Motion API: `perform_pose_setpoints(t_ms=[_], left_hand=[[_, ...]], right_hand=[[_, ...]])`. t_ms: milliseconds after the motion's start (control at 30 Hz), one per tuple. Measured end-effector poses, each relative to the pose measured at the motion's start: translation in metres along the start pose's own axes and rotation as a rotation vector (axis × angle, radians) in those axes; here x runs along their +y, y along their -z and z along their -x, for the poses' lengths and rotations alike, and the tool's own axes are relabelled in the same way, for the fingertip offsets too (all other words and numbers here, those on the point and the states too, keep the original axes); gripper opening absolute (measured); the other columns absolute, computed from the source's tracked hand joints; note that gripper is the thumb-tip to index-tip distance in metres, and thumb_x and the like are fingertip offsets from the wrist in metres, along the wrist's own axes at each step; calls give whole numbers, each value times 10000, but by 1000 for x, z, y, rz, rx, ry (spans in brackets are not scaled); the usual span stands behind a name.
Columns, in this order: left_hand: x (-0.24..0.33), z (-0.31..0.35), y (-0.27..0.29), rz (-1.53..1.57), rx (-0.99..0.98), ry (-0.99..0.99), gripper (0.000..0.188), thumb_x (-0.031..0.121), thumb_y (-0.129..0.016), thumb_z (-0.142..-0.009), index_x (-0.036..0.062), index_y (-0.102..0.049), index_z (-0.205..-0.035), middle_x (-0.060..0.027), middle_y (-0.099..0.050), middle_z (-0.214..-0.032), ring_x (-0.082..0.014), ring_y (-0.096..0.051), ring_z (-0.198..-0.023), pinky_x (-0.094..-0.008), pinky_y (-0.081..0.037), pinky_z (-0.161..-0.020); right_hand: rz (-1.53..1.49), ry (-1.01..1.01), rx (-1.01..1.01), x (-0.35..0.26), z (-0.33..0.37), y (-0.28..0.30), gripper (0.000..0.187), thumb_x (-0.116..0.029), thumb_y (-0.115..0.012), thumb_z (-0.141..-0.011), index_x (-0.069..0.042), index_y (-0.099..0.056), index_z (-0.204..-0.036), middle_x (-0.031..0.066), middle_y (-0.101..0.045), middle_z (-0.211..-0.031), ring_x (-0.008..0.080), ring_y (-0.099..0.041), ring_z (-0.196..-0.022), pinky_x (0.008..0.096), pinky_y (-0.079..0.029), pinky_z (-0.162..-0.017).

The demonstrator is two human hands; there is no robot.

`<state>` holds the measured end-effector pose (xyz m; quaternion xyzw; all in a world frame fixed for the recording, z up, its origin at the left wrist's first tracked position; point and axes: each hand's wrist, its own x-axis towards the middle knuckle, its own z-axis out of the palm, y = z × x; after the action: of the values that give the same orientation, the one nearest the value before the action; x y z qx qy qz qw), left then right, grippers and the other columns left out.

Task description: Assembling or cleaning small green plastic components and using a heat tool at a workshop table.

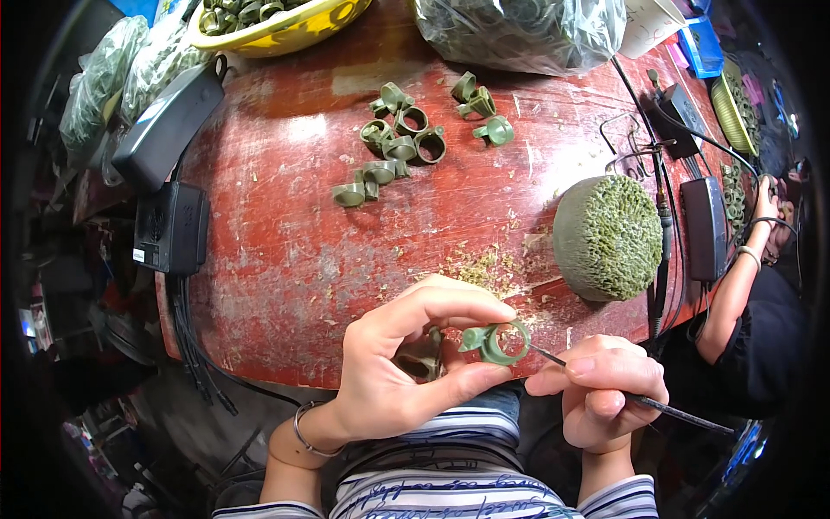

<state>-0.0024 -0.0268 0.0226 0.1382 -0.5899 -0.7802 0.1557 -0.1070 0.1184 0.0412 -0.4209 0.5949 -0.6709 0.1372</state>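
A translucent green ring (490, 343) with a raised head is pinched upright between the thumb and index finger of my left hand (380, 355). Darker olive ring pieces (421, 356) show within the curl of the same hand, partly hidden by the fingers. My right hand (614, 381) grips a thin dark hand tool (683, 415) like a pen. Its fine tip points left and meets, or nearly meets, the right side of the ring's band. Beyond my hands, several olive-green rings (399, 147) lie in a loose cluster, with a smaller group (477, 104) to their right.
Green shavings (480, 266) are scattered on the worn red table (268, 285). A round block (575, 233) with a rough green face sits right, near cables and black boxes (705, 229). Black devices (171, 227) stand left. At the back are a yellow basin (281, 35) and plastic bag (527, 39). Another person's arm (735, 290) is at right.
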Motion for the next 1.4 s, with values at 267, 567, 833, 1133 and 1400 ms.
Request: perform_pose_setpoints(t_ms=[267,567,833,1133,1400], left_hand=[[2,0,3,-39,-12,75,346,61,-729,-690,-45,-584,-986,-98,-562,-853,-107,-555,-704,-190,-438,-514],[3,-2,0,138,2,180,327,100,-700,-733,-50,-580,-997,-101,-560,-862,-95,-557,-631,-167,-432,-430],[-2,-3,7,-641,127,-310,434,-140,-583,-648,32,-613,-1045,-97,-537,-960,-126,-579,-715,-205,-468,-557],[-6,-3,6,-751,390,-399,184,-39,-666,-699,24,-548,-825,-72,-554,-933,-74,-496,-659,-169,-379,-555],[-3,-1,10,-183,310,-271,308,84,-686,-755,-31,-543,-1003,-93,-496,-1052,-64,-529,-713,-134,-409,-453]], right_hand=[[-6,-64,-106,2,-7,-2,215,-168,-603,-828,40,-614,-885,125,-640,-679,214,-624,-554,296,-498,-490],[113,-177,-128,2,-6,5,177,-103,-564,-838,15,-611,-961,115,-640,-683,210,-624,-588,280,-499,-531],[196,-156,-13,3,-24,5,156,-85,-529,-865,29,-604,-941,113,-631,-688,158,-620,-587,254,-493,-520],[958,-111,-128,56,-113,2,172,-166,-632,-775,-2,-613,-822,179,-575,-766,321,-568,-743,381,-430,-690],[540,-202,-206,14,-82,-23,94,-60,-668,-712,-17,-591,-744,108,-546,-670,221,-529,-601,299,-414,-558]])
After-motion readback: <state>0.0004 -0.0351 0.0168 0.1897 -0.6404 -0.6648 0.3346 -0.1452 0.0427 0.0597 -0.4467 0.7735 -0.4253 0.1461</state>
